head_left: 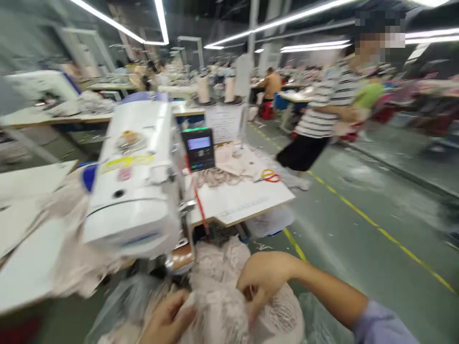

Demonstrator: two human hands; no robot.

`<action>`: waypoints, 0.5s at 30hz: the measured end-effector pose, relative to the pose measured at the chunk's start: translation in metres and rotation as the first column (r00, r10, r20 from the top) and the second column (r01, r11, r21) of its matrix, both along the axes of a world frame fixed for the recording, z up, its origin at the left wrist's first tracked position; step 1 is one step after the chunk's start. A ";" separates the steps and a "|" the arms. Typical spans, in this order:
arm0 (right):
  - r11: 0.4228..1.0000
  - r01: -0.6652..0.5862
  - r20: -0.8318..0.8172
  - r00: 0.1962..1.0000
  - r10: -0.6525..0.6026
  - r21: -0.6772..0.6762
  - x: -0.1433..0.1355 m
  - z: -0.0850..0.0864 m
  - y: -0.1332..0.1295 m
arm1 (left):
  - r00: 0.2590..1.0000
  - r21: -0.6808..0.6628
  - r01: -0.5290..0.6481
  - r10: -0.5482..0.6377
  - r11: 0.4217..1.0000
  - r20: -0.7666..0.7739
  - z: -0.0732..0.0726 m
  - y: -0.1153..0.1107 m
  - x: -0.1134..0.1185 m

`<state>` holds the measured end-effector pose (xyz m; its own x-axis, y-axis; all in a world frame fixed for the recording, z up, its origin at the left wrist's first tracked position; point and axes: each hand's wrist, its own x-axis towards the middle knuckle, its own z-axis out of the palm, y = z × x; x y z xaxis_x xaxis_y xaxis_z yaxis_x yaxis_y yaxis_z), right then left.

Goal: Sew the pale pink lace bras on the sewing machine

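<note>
Pale pink gathered fabric (222, 306) lies bunched low in front of me, below the sewing machine's head. My left hand (170, 315) pinches the fabric at its left side, thumb and fingers together. From the right, my right hand (263, 282) reaches over the same pile, its fingers curled down into the cloth, fingertips partly hidden. The white sewing machine (139, 191) stands just beyond my left hand. More pink fabric (79, 243) hangs blurred over the table edge at the left.
Scissors (267, 177) with red and yellow handles lie on the white tabletop (247, 200), near a control panel (199, 148). Clear plastic (122, 306) surrounds the pile. A person in a striped shirt (330, 100) is in the aisle at the right.
</note>
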<state>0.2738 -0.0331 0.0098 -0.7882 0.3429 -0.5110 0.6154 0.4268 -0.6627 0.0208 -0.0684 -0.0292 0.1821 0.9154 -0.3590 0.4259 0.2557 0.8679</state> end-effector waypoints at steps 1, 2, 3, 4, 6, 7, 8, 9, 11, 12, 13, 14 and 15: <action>0.954 0.225 -0.013 0.974 -0.227 0.200 0.004 -0.004 0.001 | 0.986 -0.032 0.157 -0.155 0.987 0.053 0.003 -0.002 0.004; 0.905 0.338 -0.102 0.941 -0.322 0.258 0.005 -0.010 0.002 | 0.971 -0.023 0.225 -0.223 0.974 0.082 0.007 -0.001 0.008; 0.880 0.402 -0.199 0.912 -0.360 0.254 0.003 -0.019 0.002 | 0.959 -0.015 0.265 -0.262 0.964 0.107 0.010 0.000 0.013; 0.883 0.424 -0.296 0.886 -0.357 0.202 -0.001 -0.029 0.002 | 0.951 -0.009 0.284 -0.281 0.959 0.125 0.012 0.003 0.017; 0.940 0.338 -0.433 0.855 -0.285 0.049 -0.014 -0.047 0.000 | 0.958 0.007 0.260 -0.259 0.966 0.125 0.014 0.006 0.023; 0.957 0.290 -0.476 0.841 -0.257 -0.004 -0.021 -0.054 -0.001 | 0.964 0.020 0.235 -0.236 0.972 0.119 0.015 0.006 0.023; 0.963 0.269 -0.504 0.827 -0.249 -0.035 -0.027 -0.059 -0.002 | 0.971 0.038 0.215 -0.217 0.976 0.102 0.016 0.006 0.022; 0.960 0.274 -0.521 0.813 -0.260 -0.051 -0.032 -0.062 -0.002 | 0.975 0.062 0.201 -0.206 0.978 0.081 0.017 0.005 0.021; 0.933 0.347 -0.540 0.770 -0.340 -0.092 -0.039 -0.061 0.001 | 0.979 0.113 0.193 -0.198 0.975 0.037 0.021 0.004 0.015; 0.910 0.397 -0.548 0.739 -0.393 -0.117 -0.041 -0.058 0.003 | 0.980 0.135 0.195 -0.200 0.971 0.023 0.025 0.005 0.011; 0.886 0.444 -0.554 0.707 -0.440 -0.137 -0.042 -0.054 0.006 | 0.980 0.156 0.194 -0.200 0.969 0.020 0.029 0.007 0.008; 0.862 0.486 -0.561 0.677 -0.477 -0.146 -0.043 -0.049 0.010 | 0.980 0.174 0.189 -0.196 0.966 0.023 0.033 0.011 0.006; 0.842 0.520 -0.568 0.654 -0.500 -0.143 -0.045 -0.043 0.014 | 0.982 0.191 0.182 -0.189 0.965 0.019 0.037 0.015 0.004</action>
